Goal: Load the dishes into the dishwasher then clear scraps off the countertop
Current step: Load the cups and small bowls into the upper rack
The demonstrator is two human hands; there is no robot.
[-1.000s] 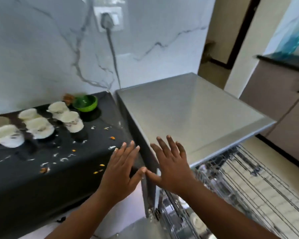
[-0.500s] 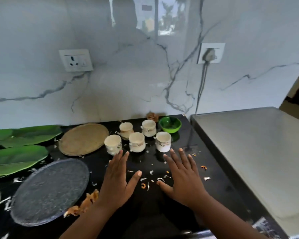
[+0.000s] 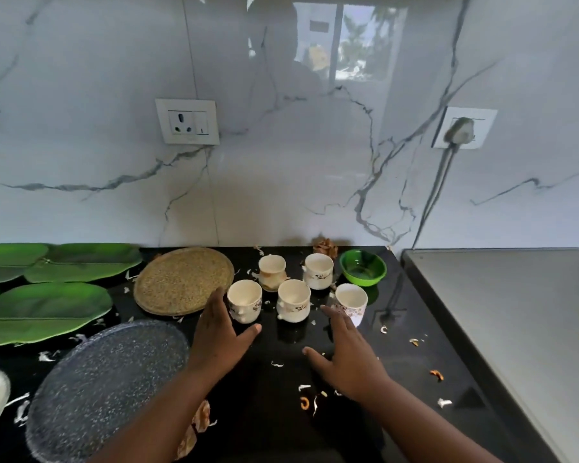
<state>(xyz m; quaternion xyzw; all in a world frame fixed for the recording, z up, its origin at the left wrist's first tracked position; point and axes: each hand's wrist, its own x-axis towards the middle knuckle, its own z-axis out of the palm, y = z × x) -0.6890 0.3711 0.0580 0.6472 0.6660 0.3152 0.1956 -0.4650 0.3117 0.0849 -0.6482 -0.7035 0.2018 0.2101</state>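
Several white patterned cups stand on the black countertop (image 3: pixel 415 329): a front-left cup (image 3: pixel 244 304), a middle cup (image 3: pixel 294 300) and a front-right cup (image 3: pixel 351 304), with more behind them. A green bowl (image 3: pixel 362 267) sits at the back right. My left hand (image 3: pixel 216 335) hovers open, fingertips just left of the front-left cup, thumb spread. My right hand (image 3: pixel 345 355) is open too, fingers pointing at the front-right cup, holding nothing. Small food scraps (image 3: pixel 304 402) litter the counter.
A speckled grey round plate (image 3: pixel 104 385) lies front left, a woven round mat (image 3: pixel 183 280) behind it, green leaf-shaped plates (image 3: pixel 44 310) at far left. The dishwasher's grey top (image 3: pixel 515 329) adjoins the counter on the right. A plugged cord (image 3: pixel 432 195) hangs down the marble wall.
The view swung left from the dishwasher to the counter. Both open hands moved forward toward the cups, the left one now beside the front-left cup.
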